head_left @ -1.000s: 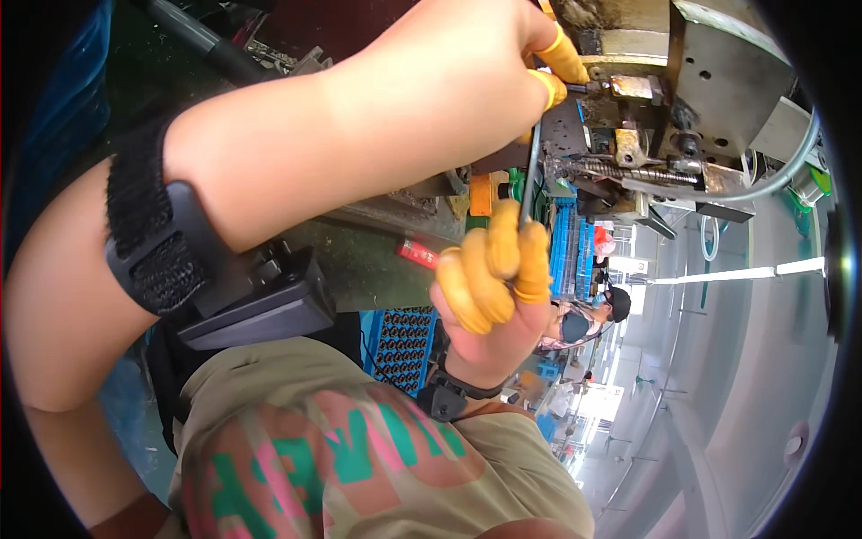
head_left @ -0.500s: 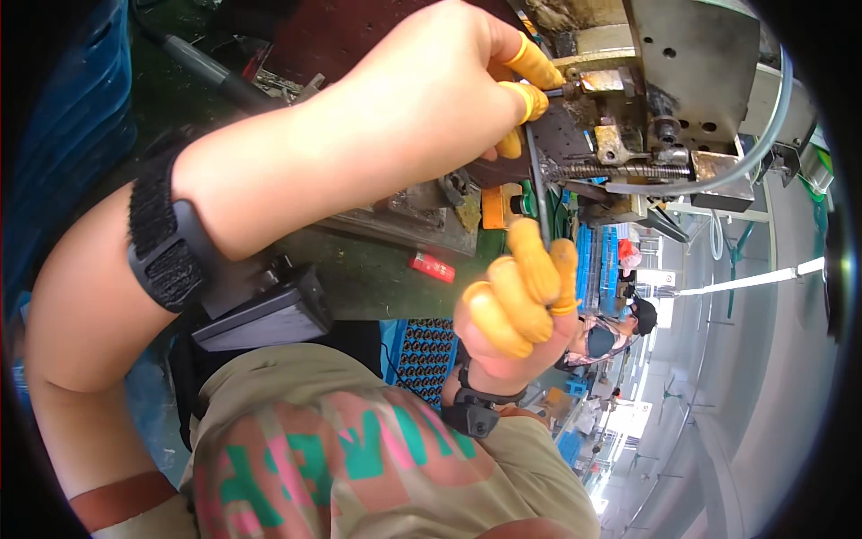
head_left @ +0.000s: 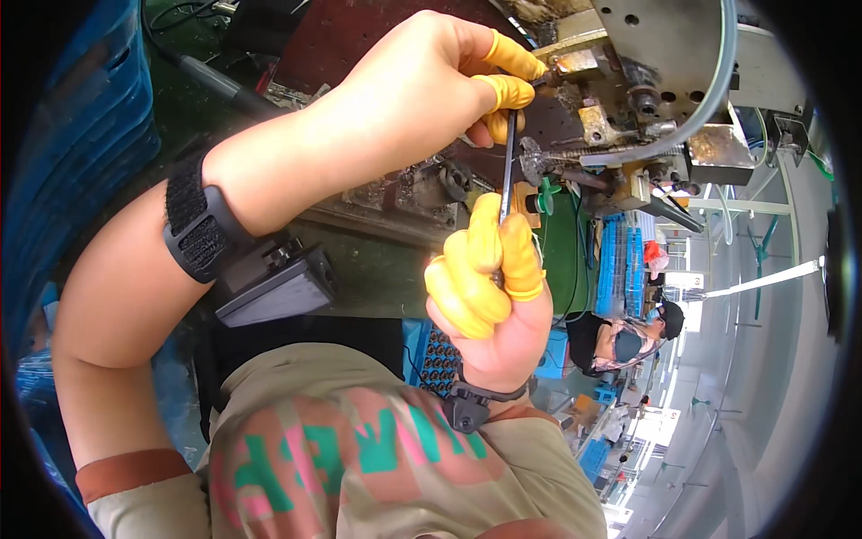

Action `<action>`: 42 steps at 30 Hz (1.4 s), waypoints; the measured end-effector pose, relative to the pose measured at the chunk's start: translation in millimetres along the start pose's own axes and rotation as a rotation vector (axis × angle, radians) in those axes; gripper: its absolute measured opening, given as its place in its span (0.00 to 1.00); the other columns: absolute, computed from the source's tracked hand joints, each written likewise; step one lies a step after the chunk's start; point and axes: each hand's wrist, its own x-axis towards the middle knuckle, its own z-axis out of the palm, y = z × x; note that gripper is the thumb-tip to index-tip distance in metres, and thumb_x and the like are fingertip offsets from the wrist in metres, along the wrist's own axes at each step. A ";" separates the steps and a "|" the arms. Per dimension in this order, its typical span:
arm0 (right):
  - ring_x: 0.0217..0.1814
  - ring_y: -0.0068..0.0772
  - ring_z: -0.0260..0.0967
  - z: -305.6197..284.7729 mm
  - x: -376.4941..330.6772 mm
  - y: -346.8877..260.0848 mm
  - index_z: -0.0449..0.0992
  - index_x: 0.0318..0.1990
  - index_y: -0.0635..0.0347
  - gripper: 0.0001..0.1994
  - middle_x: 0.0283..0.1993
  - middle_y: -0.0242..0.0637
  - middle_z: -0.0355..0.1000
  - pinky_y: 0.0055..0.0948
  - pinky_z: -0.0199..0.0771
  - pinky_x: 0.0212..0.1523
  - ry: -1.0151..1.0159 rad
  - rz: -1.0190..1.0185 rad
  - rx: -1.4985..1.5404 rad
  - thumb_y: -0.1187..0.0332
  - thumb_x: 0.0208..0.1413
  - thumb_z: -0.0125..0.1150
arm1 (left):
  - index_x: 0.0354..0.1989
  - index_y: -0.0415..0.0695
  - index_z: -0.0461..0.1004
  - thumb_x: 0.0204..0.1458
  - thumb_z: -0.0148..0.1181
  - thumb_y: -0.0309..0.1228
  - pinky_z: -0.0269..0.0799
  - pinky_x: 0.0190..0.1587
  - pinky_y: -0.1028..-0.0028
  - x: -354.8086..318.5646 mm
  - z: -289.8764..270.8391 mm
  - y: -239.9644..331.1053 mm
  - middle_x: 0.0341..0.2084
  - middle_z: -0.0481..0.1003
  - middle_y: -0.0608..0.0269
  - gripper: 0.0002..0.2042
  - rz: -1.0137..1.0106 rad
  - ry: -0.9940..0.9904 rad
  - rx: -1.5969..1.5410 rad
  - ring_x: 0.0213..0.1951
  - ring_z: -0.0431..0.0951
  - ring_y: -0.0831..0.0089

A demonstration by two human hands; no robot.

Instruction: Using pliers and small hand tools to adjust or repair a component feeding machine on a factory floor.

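The right hand point(head_left: 489, 296) is closed around the lower end of a thin dark rod point(head_left: 507, 162), steadying it upright. The left hand point(head_left: 422, 85) pinches the top between yellow-capped fingertips point(head_left: 512, 90) – guiding the tip against the metal machine point(head_left: 664, 54) just beside it.

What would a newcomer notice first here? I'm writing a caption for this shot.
Two hands in yellow finger cots meet at centre: the left hand pinches the top of a thin dark tool against the grimy metal machine at upper right, while the right hand grips its lower end.
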 end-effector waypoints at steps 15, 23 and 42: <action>0.10 0.17 0.50 3.1 -12.7 -20.9 0.57 0.30 0.54 0.14 0.15 0.26 0.57 0.18 0.49 0.11 -0.081 0.003 0.348 0.59 0.67 0.37 | 0.43 0.35 0.76 0.54 0.58 0.26 0.71 0.28 0.83 -8.3 10.6 20.6 0.26 0.78 0.65 0.10 -0.091 0.043 0.080 0.23 0.73 0.83; 0.13 0.14 0.44 -1.9 -4.0 -2.5 0.63 0.33 0.60 0.13 0.17 0.26 0.53 0.17 0.46 0.13 -0.006 -0.026 0.091 0.59 0.65 0.45 | 0.42 0.37 0.76 0.55 0.57 0.26 0.72 0.28 0.84 -8.3 6.2 13.9 0.28 0.78 0.66 0.08 -0.020 0.065 0.118 0.24 0.74 0.84; 0.10 0.16 0.47 -28.1 -20.8 -31.3 0.66 0.32 0.60 0.15 0.13 0.24 0.54 0.18 0.45 0.10 0.125 -0.022 0.063 0.59 0.65 0.44 | 0.42 0.35 0.73 0.55 0.57 0.24 0.74 0.28 0.81 -14.3 7.3 15.5 0.29 0.77 0.62 0.08 0.035 0.067 0.212 0.27 0.78 0.77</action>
